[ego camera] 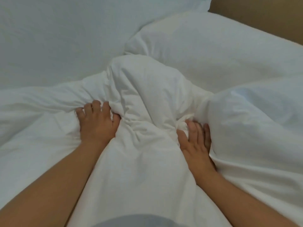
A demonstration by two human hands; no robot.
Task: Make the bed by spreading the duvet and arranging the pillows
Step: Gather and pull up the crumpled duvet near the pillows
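A white duvet (147, 99) lies bunched in a tall rumpled ridge across the middle of the bed. My left hand (98, 125) grips a fold on the ridge's left side, its fingers curled into the cloth. My right hand (195, 141) holds the ridge's right side, thumb on the bunch and fingertips sunk in a crease. A plump white pillow (213, 46) lies behind the ridge at upper right. The corner of a second white pillow (172, 7) shows at the top edge.
The bare white bottom sheet (57, 46) stretches flat over the upper left. A brown headboard or wall (262, 18) runs along the upper right behind the pillows. A grey piece of my clothing (124, 222) shows at the bottom edge.
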